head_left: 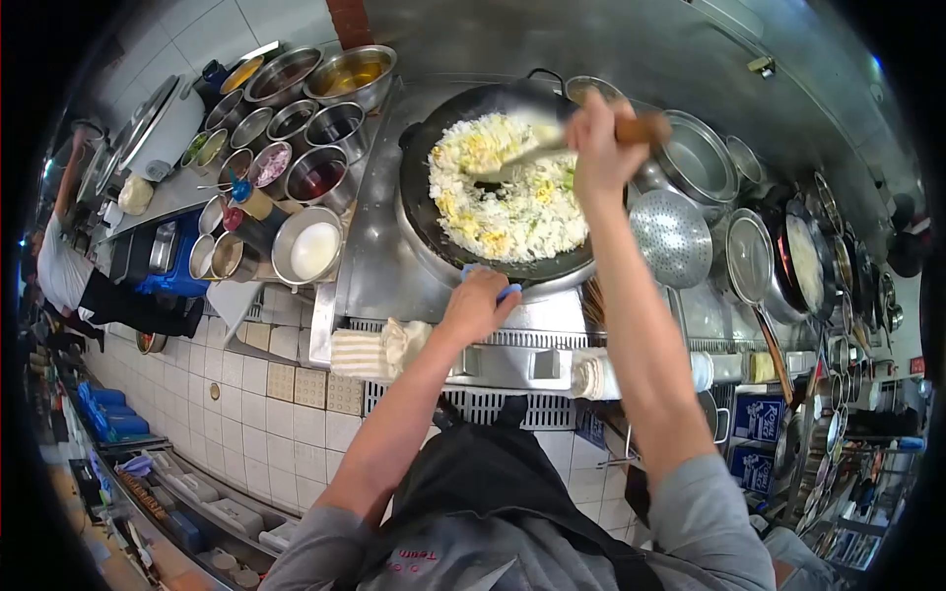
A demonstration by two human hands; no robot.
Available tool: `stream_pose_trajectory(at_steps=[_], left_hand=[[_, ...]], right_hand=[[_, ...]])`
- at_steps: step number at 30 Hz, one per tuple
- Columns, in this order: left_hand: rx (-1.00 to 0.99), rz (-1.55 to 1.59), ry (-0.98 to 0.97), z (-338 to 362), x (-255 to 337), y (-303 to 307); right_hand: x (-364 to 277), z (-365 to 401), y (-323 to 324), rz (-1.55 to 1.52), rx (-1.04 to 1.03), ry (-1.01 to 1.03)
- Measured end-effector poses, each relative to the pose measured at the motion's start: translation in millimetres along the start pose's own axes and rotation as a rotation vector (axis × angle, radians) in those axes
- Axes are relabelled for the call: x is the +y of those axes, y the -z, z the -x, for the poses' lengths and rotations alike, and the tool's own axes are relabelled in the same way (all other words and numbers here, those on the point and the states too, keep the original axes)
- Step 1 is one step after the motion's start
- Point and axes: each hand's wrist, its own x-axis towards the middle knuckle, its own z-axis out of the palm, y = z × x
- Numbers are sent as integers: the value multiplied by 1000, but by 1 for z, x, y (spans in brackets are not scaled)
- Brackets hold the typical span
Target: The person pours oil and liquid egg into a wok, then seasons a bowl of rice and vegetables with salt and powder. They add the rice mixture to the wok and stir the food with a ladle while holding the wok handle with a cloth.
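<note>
A large black wok [418, 202] sits on the steel range, holding white rice mixed with yellow egg and green bits [532, 219]. My left hand [475, 307] is closed on a folded blue cloth [509, 292] at the wok's near edge; the cloth covers the part of the wok beneath it. Above the wok's right side, my right hand [601, 148] is wrapped round the wooden handle [642, 129] of a spatula. The metal blade [540, 153] reaches left into the rice and is partly smeared by motion.
Steel bowls of ingredients, among them one with white contents [314, 250], stand left of the wok. A perforated skimmer [670, 236] and a steel pot [699, 158] are on the right. Rolled towels [379, 351] lie along the range's front rail. Another person [69, 261] stands far left.
</note>
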Motion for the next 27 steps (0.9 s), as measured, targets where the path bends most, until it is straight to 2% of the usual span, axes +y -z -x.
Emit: stream_pose_trajectory(at_steps=[3, 5, 6, 8, 10, 11, 14, 15, 16, 18, 20, 21, 22, 23, 25, 27], left_hand=[[-105, -67, 75, -6, 6, 9], [-78, -53, 70, -2, 3, 5], [-48, -41, 51, -4, 0, 4], [-61, -47, 53, -3, 1, 3], [-61, -34, 97, -5, 9, 6], [-91, -45, 96, -6, 8, 6], [-45, -59, 100, -4, 9, 4], [-49, -86, 92, -3, 5, 1], [-42, -90, 92, -5, 3, 2], [-84, -50, 105, -5, 4, 1], [-75, -59, 101, -4, 4, 0], [-55, -70, 103, -3, 5, -1], [-58, -65, 106, -1, 8, -2], [-70, -74, 117, -1, 10, -1], [-70, -85, 125, -6, 10, 2], [-56, -59, 126, -4, 9, 1]], right_hand=[[-61, -26, -3, 38, -84, -64], [-103, -12, 18, -63, -158, -133], [-86, -2, 20, -66, -163, -128], [-37, 38, 31, 243, -21, 108], [-7, 18, 16, 52, 14, 20], [-12, -4, 9, -2, -30, -112], [-71, -27, 11, -14, -146, -82], [-100, -19, 16, 11, -133, -114], [-105, -5, 32, 21, -137, -43], [-59, 31, 43, 34, 77, -9], [-6, 30, 49, 251, -64, 197], [11, 8, 51, 303, -149, 112], [12, -21, 38, 137, -231, 94], [-25, -34, 22, 153, -228, -59], [-76, -49, 23, 112, -173, -79], [-118, -41, 54, -32, -258, -140]])
